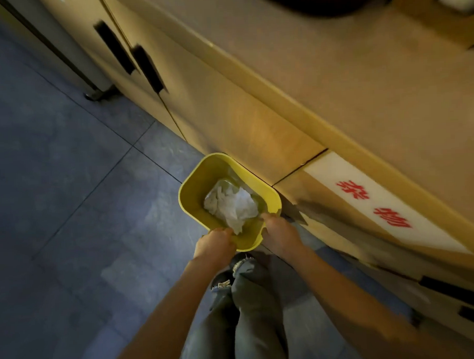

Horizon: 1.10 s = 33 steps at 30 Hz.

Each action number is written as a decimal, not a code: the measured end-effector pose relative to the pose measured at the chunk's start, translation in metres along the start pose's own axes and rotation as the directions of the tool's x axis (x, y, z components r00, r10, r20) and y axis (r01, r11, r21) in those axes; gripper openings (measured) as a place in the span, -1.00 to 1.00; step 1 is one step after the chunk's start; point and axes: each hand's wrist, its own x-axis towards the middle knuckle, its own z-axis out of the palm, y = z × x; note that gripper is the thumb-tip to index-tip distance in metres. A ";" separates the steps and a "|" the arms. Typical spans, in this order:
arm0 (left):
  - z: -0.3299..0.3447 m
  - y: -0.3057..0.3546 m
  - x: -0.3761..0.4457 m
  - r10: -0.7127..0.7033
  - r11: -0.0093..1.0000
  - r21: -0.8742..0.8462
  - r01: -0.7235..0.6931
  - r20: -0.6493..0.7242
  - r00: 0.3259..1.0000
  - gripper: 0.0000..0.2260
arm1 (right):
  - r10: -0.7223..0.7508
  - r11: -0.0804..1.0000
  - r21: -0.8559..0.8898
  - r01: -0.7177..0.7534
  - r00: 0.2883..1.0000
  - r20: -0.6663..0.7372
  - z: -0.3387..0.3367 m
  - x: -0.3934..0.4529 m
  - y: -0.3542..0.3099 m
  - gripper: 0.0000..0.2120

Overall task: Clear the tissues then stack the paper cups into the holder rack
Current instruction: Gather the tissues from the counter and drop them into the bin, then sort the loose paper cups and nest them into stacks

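Observation:
A small yellow bin point(196, 188) sits low by the foot of the wooden cabinet, over the floor. Crumpled white tissues point(232, 206) lie inside it. My left hand point(214, 243) grips the bin's near rim, fingers curled over the edge. On the rim's right near corner my right hand point(279, 231) holds it too, with fingertips inside. No paper cups or holder rack are in view.
The wooden cabinet point(241, 117) runs diagonally along the right, with black handles point(115, 48) and a white sign with red characters point(376, 201). The countertop point(361, 75) lies above. Grey floor tiles point(56, 185) spread left. My legs in grey trousers point(246, 313) stand below the bin.

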 end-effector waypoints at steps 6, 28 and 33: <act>-0.071 0.034 -0.069 0.068 0.994 -0.084 -0.073 -0.070 0.995 -0.75 | 0.040 0.967 0.254 0.025 0.968 -0.246 -0.067 -0.067 -0.030 -0.75; -0.234 0.443 -0.239 0.840 0.518 0.116 -0.848 -0.259 0.477 -0.91 | 0.589 0.591 0.743 0.314 0.462 -0.663 -0.356 -0.354 0.096 -0.86; -0.217 0.491 -0.208 0.802 0.580 0.126 -0.805 -0.265 0.536 -0.82 | 0.624 0.618 0.776 0.126 0.522 -0.582 -0.365 -0.350 0.153 -0.91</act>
